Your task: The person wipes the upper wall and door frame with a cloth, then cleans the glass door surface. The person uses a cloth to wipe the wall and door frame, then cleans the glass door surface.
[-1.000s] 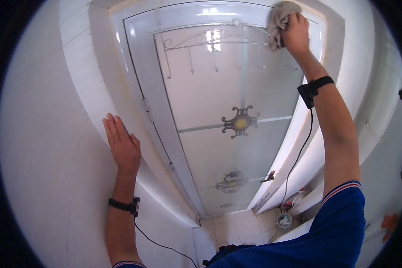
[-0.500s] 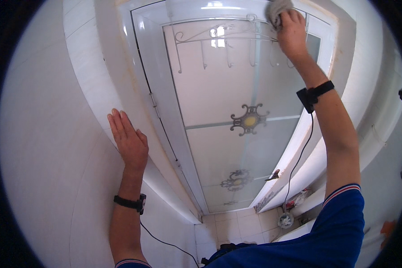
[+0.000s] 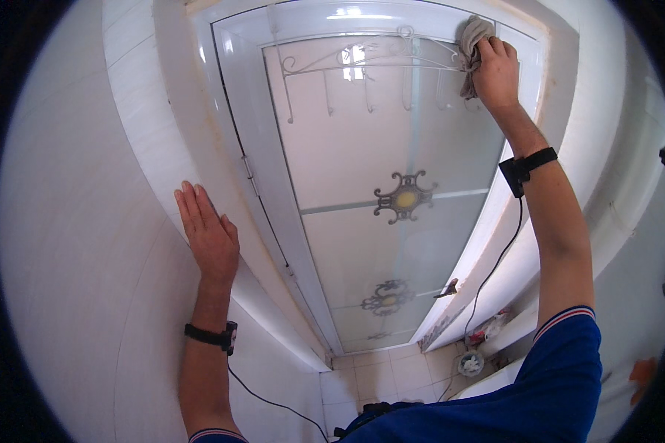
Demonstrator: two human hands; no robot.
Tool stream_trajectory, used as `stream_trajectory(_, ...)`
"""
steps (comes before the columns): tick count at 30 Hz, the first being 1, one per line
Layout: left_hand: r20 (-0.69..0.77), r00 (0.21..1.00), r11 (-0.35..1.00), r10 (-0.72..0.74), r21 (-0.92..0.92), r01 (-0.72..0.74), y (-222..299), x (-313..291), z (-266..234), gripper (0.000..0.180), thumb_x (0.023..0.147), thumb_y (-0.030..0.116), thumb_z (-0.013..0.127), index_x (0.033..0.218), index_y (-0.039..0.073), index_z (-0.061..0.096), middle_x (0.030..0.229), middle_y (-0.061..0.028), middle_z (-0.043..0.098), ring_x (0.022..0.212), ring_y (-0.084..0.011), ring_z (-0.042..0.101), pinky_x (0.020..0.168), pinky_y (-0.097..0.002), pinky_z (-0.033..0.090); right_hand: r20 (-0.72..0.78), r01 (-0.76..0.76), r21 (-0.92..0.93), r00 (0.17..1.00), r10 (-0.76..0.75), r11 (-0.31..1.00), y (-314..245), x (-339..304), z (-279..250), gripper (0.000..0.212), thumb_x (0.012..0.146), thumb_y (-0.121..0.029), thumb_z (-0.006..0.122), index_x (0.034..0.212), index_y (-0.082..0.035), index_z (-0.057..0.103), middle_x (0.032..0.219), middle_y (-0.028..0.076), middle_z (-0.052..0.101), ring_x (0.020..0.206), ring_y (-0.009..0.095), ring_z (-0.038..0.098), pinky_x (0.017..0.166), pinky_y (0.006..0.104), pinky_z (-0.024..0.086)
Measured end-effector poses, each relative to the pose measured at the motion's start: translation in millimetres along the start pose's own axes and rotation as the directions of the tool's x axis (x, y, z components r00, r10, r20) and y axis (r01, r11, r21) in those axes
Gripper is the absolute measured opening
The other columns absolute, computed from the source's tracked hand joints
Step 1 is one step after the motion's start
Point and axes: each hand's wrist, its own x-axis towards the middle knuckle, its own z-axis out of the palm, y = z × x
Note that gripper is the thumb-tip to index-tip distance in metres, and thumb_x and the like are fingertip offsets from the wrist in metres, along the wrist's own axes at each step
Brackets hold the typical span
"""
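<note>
My right hand grips a bunched grey cloth at the upper right corner of a white-framed door. The cloth lies against the frame and the edge of the frosted glass panel. A white wire hook rack hangs across the top of the glass, and its right end runs behind the cloth. On the left, my left hand rests flat against the pale wall edge beside the door frame, fingers stretched out and holding nothing.
A dark door handle sticks out low on the door's right side. Metal ornaments with yellow centres decorate the glass. On the tiled floor stands a small container with white contents. Cables hang from both wrist straps.
My right hand has moved slightly right and down with the cloth, which now hangs more spread out below the top of the frame. My left hand stays at the wall.
</note>
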Motion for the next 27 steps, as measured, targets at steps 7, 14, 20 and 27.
stream_trajectory(7, 0.015, 1.000, 1.000, -0.017, 0.026, 0.016, 0, 0, 1, 0.072, 0.097, 0.001, 0.058, 0.163, -0.011, 0.030, 0.174, -0.0307, 0.024, 0.162, -0.0501, 0.021, 0.132, -0.0545, 0.026, -0.016, -0.049, 0.114, 0.999, 0.051, 0.992, -22, -1, 0, 0.047, 0.079, 0.005, 0.068, 0.124, -0.005, 0.069, 0.127, 0.018, 0.069, 0.119, 0.046, 0.060, 0.103, 0.0518, 0.052)
stream_trajectory(14, 0.006, 1.000, 1.000, -0.023, 0.021, 0.023, 0, 0, 1, 0.074, 0.096, -0.001, 0.058, 0.163, -0.011, 0.030, 0.173, -0.0306, 0.025, 0.162, -0.0502, 0.021, 0.132, -0.0547, 0.026, -0.075, 0.108, 0.216, 0.993, -0.094, 0.970, -61, 21, -23, 0.049, 0.077, 0.004, 0.074, 0.124, -0.007, 0.069, 0.128, 0.016, 0.067, 0.120, 0.042, 0.061, 0.104, 0.0508, 0.053)
stream_trajectory(20, -0.005, 1.000, 1.000, -0.017, 0.008, 0.017, 1, 0, 1, 0.075, 0.095, -0.002, 0.059, 0.164, -0.009, 0.031, 0.173, -0.0304, 0.025, 0.161, -0.0506, 0.022, 0.131, -0.0546, 0.028, -0.089, 0.296, 0.099, 0.953, -0.288, 0.950, -97, 36, -26, 0.047, 0.081, -0.004, 0.075, 0.126, -0.014, 0.071, 0.132, 0.017, 0.064, 0.123, 0.037, 0.060, 0.106, 0.0493, 0.051)
stream_trajectory(27, 0.007, 1.000, 1.000, -0.017, 0.004, 0.017, -1, -1, 0, 0.075, 0.094, -0.001, 0.060, 0.164, -0.009, 0.032, 0.173, -0.0306, 0.026, 0.162, -0.0503, 0.022, 0.131, -0.0547, 0.027, -0.071, 0.196, 0.018, 0.978, -0.194, 0.980, -91, 32, -11, 0.044, 0.081, -0.006, 0.076, 0.124, -0.014, 0.073, 0.134, 0.017, 0.064, 0.122, 0.040, 0.060, 0.102, 0.0513, 0.052)
